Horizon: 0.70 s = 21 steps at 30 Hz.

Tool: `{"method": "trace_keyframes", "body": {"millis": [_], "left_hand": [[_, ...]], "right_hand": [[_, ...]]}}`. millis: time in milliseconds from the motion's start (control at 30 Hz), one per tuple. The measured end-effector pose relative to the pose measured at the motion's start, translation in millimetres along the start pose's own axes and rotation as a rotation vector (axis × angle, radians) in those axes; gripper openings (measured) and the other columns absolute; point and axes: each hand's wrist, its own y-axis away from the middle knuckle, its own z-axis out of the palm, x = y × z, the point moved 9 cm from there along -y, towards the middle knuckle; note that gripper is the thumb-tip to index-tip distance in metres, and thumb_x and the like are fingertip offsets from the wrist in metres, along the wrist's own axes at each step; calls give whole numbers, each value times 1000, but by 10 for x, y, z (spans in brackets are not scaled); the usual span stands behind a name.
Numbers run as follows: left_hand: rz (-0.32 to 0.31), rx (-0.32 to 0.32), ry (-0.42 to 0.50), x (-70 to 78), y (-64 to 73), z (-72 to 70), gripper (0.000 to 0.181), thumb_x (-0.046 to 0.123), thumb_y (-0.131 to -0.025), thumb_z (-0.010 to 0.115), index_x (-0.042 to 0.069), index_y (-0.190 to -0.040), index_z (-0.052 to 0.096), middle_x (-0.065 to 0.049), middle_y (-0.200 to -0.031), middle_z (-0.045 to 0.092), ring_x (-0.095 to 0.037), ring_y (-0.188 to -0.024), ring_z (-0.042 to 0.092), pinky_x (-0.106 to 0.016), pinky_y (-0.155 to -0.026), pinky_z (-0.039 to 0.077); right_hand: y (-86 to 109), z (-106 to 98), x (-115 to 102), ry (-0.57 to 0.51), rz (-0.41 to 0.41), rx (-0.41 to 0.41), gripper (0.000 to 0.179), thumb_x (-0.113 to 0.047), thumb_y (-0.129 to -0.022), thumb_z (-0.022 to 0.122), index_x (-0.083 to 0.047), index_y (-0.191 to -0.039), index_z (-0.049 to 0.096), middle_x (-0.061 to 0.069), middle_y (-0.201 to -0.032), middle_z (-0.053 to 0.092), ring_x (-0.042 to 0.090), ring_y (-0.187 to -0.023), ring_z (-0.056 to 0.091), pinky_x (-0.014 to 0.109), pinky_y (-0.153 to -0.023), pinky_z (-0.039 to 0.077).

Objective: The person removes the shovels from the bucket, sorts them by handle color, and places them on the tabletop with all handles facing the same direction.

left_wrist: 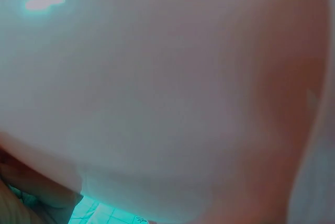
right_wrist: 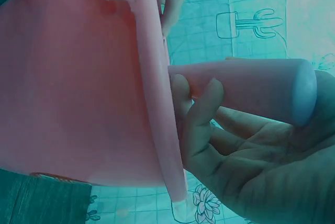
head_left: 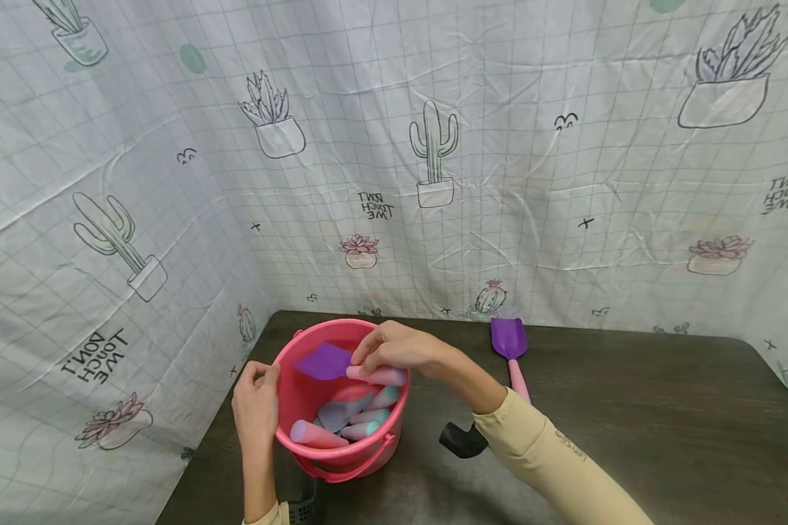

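Head view puts the purple-bladed, pink-handled toy shovel (head_left: 331, 363) in the round pink bucket (head_left: 302, 399), at the lower centre of the frame. I see the right hand (head_left: 397, 348) pinching its handle (head_left: 381, 375) and the left hand (head_left: 256, 405) gripping the rim (head_left: 322, 453). I'd judge the shovel light, stiff and slightly slippery, best held by that handle. The rim boxes it in; the dark counter (head_left: 637, 408) spreads wider at right.

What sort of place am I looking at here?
Probably a small indoor workspace screened off with fabric: a cactus-print curtain hangs behind and beside a dark tabletop, where a pink bucket stands. The room beyond is hidden.
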Motion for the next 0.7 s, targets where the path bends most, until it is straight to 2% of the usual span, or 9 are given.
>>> {"method": "trace_keyframes", "body": {"millis": [200,433,700], "left_hand": [[-3,3,10,1,13,-1,25,23,-104,53,1,-101,62,-13,-76,71,-19,-64,61,-29,-56,47],[4,11,4,10,28,3,25,22,-104,53,0,-102,63,-19,-84,73,-24,-69,65,-27,-56,48],[10,15,0,10,15,-5,25,23,-105,53,0,-102,63,-12,-73,69,-19,-62,58,-28,-54,45]], "right_hand": [[75,-35,29,-63,2,-13,33,-7,-86,74,5,-117,74,6,-106,75,13,-87,65,27,-80,51],[149,-63,75,-181,1,-42,40,-4,-87,70,9,-125,68,10,-110,74,18,-95,67,28,-84,52],[199,-85,130,-346,52,-88,54,-3,-87,70,9,-138,58,12,-120,68,21,-102,63,29,-80,55]]}}
